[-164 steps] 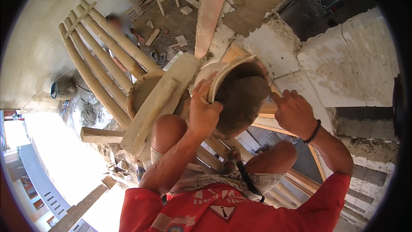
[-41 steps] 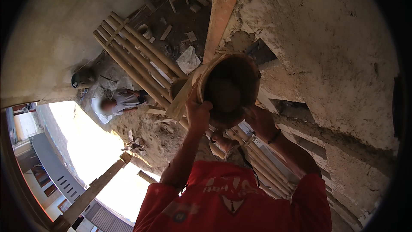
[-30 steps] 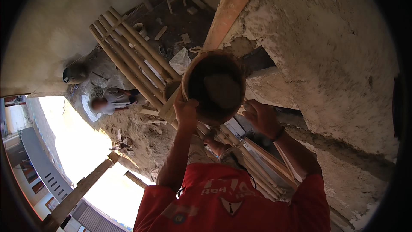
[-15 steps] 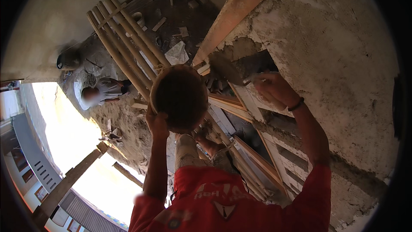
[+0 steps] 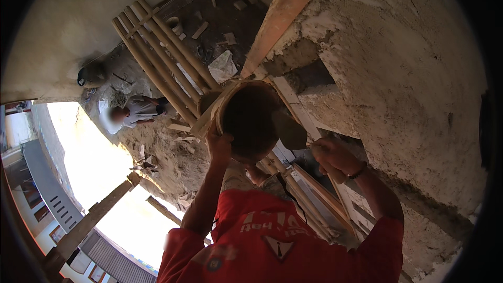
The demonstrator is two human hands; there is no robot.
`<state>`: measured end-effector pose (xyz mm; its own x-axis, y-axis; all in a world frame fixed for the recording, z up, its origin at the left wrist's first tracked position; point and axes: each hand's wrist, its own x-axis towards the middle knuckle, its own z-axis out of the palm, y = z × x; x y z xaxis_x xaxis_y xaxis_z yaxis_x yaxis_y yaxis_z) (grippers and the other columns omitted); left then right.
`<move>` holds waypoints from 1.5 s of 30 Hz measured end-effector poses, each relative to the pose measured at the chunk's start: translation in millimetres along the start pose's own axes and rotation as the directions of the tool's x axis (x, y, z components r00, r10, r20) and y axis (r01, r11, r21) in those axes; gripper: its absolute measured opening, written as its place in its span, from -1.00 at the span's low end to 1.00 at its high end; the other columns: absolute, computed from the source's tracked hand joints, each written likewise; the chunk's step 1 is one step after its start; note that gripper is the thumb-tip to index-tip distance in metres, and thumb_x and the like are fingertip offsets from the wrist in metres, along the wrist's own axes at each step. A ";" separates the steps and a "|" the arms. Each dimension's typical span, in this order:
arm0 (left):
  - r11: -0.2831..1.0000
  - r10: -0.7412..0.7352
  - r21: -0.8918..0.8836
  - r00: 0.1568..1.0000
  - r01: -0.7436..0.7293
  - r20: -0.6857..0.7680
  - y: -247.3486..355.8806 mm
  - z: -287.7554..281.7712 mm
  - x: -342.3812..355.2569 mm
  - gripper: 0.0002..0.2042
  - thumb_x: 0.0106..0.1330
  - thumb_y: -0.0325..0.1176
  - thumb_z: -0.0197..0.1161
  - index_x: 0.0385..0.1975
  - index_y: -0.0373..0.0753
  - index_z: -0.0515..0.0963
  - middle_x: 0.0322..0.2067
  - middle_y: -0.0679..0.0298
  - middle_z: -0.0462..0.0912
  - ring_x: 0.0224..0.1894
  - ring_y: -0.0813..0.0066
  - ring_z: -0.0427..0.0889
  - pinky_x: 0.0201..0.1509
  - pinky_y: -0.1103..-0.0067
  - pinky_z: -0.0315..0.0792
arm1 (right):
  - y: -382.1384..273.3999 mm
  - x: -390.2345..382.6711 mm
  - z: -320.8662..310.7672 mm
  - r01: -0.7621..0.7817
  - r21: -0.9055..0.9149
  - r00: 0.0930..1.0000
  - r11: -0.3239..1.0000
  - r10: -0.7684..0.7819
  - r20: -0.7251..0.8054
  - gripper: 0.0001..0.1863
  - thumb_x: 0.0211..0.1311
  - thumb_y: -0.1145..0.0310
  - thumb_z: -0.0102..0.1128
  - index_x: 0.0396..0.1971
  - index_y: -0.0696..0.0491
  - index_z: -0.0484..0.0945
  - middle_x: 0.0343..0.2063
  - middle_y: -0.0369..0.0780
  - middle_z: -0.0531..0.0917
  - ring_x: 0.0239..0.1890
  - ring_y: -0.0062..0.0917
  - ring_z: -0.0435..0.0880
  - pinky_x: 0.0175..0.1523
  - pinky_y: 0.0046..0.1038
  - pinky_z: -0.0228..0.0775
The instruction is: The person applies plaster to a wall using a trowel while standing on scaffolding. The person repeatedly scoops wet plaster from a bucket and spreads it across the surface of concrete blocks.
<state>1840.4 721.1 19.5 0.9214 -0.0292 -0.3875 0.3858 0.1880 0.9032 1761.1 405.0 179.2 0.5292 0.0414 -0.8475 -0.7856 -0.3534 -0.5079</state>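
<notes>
My left hand point(image 5: 219, 147) is closed on the near left rim of a round bucket point(image 5: 246, 120), whose dark inside faces up; what it holds is too dark to make out. In my right hand point(image 5: 339, 157) is the handle of a trowel, fingers wrapped round it. The trowel's blade point(image 5: 291, 132) lies over the bucket's right edge; whether it touches the rim I cannot tell. To the right is a wall point(image 5: 398, 73) with rough grey plaster, and a dark gap point(image 5: 316, 76) shows near its wooden edge board point(image 5: 288, 18).
Bamboo poles point(image 5: 162, 63) tied together slope beyond the bucket on the left. Lower down, a person in a grey shirt point(image 5: 140, 110) is beside a dirt heap. Wood offcuts, a pale sheet point(image 5: 222, 66) and a small bucket point(image 5: 174, 23) lie on the floor. Boards run below my right hand.
The bucket in my left hand has shifted to the right. My right hand has come down from beside the wall gap, bringing the trowel blade to the bucket's edge.
</notes>
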 end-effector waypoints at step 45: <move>0.874 0.248 0.298 0.879 -0.385 0.407 91.7 114.7 -51.2 -0.26 -0.14 -0.55 0.11 0.26 -0.30 0.44 0.18 -0.03 0.48 0.35 0.01 0.34 0.44 0.30 0.22 | 20.9 -7.0 15.9 0.116 -0.969 0.736 0.220 -0.674 -0.065 -0.79 -0.01 0.41 0.22 -0.36 0.20 0.59 -0.53 -0.03 0.61 -0.42 -0.23 0.64 -0.32 -0.22 0.56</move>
<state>1834.0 627.3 143.3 0.9246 -0.3786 -0.0413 -0.0037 -0.1172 0.9931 1735.9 412.3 172.1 0.9398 0.2078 -0.2712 0.1989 -0.9782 -0.0604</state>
